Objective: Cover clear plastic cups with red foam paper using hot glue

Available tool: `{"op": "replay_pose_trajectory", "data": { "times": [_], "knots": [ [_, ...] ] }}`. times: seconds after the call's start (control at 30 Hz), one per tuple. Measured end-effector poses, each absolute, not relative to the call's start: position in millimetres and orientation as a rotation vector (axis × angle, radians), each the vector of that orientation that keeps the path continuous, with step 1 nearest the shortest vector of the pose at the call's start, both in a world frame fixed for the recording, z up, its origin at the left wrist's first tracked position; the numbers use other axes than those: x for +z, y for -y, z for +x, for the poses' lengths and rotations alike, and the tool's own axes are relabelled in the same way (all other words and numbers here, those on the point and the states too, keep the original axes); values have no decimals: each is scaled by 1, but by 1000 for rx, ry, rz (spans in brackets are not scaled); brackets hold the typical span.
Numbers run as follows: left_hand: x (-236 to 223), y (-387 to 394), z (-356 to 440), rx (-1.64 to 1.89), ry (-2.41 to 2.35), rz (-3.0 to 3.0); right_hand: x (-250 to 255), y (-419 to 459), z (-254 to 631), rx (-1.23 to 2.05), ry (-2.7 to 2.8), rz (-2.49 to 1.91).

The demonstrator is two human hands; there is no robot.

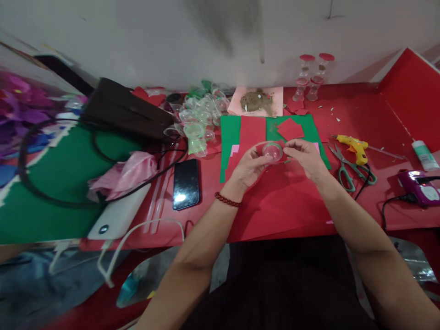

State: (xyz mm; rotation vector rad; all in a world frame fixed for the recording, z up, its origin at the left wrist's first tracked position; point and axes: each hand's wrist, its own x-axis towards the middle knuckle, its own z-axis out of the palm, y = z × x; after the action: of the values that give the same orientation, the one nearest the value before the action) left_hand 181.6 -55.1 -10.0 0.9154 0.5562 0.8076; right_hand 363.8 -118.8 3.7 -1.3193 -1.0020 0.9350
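Over the red paper sheets, my left hand grips a small clear plastic cup by its side, its round rim facing up toward me. My right hand is closed in a pinch close to the cup's right edge. Whether those fingertips hold the rim or a small piece is too small to tell. Behind my hands lie a green sheet, a red strip and a cut red piece of paper.
Clear plastic cups are heaped at the back, beside brown grains on a pink sheet. Two red-capped cup stacks stand behind. Scissors, a yellow glue gun and its cord lie right; a phone lies left.
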Motion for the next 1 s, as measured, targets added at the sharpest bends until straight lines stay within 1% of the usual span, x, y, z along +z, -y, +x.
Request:
{"op": "replay_pose_trajectory", "data": {
  "times": [0.73, 1.0],
  "knots": [
    [-9, 59, 180, 823, -551, 1079, 5, 120, 367, 885, 1142, -1321],
    [-4, 57, 178, 799, -521, 1074, 11, 121, 369, 1008, 1122, -1306]
  ]
}}
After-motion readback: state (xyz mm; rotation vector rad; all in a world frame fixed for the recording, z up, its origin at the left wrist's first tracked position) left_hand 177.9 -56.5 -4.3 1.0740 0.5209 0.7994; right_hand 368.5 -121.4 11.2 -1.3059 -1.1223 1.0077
